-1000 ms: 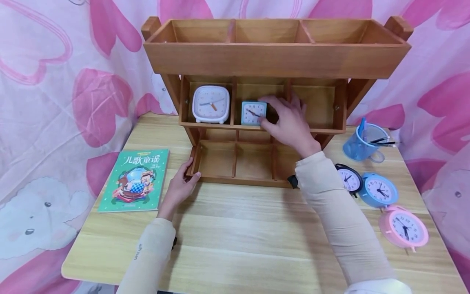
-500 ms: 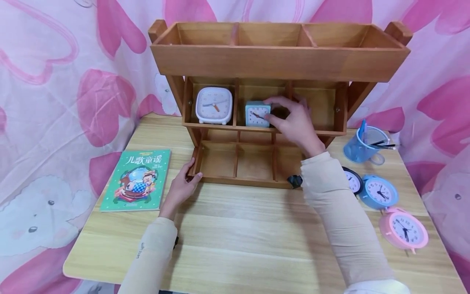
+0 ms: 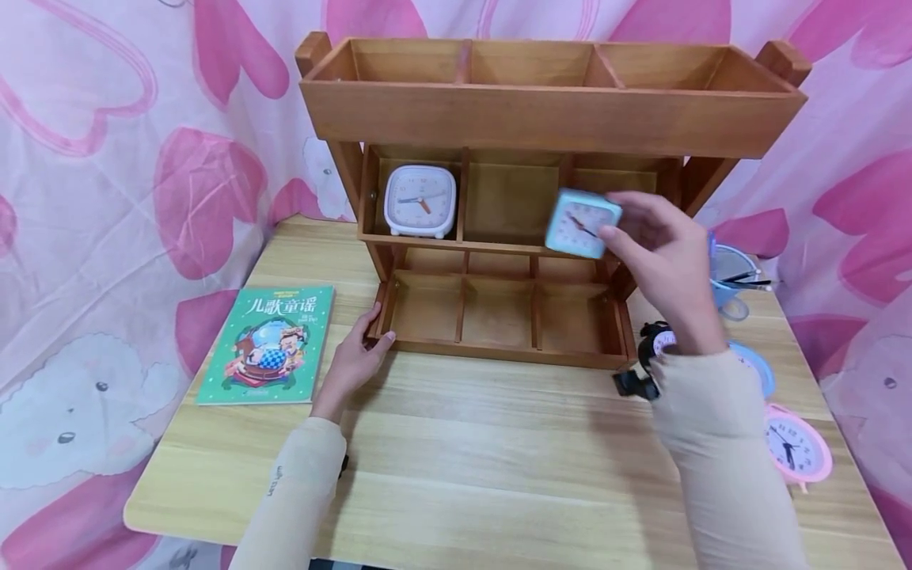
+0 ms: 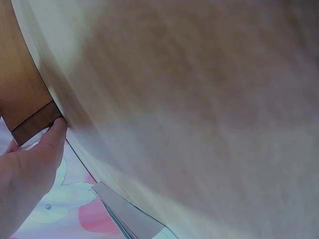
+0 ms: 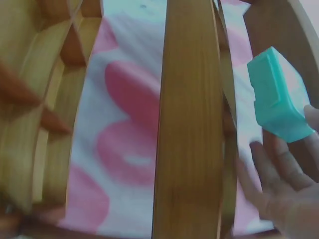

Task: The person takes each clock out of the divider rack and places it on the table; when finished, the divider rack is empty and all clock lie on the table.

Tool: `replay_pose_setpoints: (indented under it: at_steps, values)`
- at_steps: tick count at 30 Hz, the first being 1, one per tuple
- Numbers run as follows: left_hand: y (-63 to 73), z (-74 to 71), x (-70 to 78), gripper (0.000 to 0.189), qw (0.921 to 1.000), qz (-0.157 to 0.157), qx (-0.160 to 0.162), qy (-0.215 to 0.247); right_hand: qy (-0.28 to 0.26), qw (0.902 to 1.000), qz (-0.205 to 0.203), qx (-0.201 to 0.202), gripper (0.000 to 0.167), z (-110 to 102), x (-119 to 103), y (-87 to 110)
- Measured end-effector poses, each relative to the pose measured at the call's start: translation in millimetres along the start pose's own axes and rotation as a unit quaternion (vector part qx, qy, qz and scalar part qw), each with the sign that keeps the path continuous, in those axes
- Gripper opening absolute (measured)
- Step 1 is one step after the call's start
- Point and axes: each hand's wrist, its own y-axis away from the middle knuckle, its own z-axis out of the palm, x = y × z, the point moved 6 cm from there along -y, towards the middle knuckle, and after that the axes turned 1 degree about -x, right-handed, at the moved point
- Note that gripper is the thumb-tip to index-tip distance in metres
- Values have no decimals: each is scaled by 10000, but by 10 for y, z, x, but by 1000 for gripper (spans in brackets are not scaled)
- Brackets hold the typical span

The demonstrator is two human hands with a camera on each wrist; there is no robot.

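My right hand pinches a small square teal alarm clock between thumb and fingers. The clock is slightly tilted in front of the middle tier of a brown wooden shelf. In the right wrist view the teal clock shows its side, with the thumb at its edge. Low on the left, my left hand grips the front corner of the shelf's bottom tier. The left wrist view has that hand's thumb against the wooden end. A white alarm clock stands in the middle tier's left compartment.
A green children's book lies left of the shelf. To the right stand a pink alarm clock, a blue clock and a black one, partly behind my arm. A blue mesh pen cup stands behind them.
The teal clock has left the middle compartment and moved right and forward, out of the shelf, in my right hand. My left hand keeps its grip on the shelf corner.
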Motion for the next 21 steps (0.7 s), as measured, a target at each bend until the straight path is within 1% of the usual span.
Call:
replay_pose_setpoints:
  at_steps: [1,2,4,5,7,8,9,11,12,14,18,21]
  values:
    - [-1,0,4,65,10000,-14,13,5,-24,10000,-29,70,38,-86,23,83]
    - [-2,2,5,65,10000,-29,12,4,-168,9998,-25,141,37,-172,60,169]
    - [0,4,4,65,10000,-38,2,-9,-15,9997,148,204,39,-342,178,359]
    - [2,5,0,65,10000,-51,3,-9,82,9993,302,210,40,-426,254,460]
    - [5,10,-6,65,10000,-50,-14,-20,610,9959,624,230,41,-586,427,668]
    - [7,11,-9,66,10000,-48,-15,-36,792,9933,809,231,42,-661,521,771]
    - [10,10,-10,66,10000,-44,-5,-54,1124,9885,989,200,42,-729,612,873]
    - [17,6,-11,66,10000,-47,21,-61,1439,9810,1297,125,43,-842,786,1062]
    - [20,6,-10,66,10000,-34,22,-69,1578,9778,1373,80,42,-885,864,1144]
    - [25,2,-8,66,10000,-35,27,-65,1839,9713,1506,-108,42,-951,1003,1301]
    - [19,11,2,67,10000,-12,-17,-48,2087,9573,1859,-745,42,-1019,1265,1566]
    - [10,20,17,66,10000,14,-25,-69,2034,9463,2166,-1275,44,-1019,1437,1715]
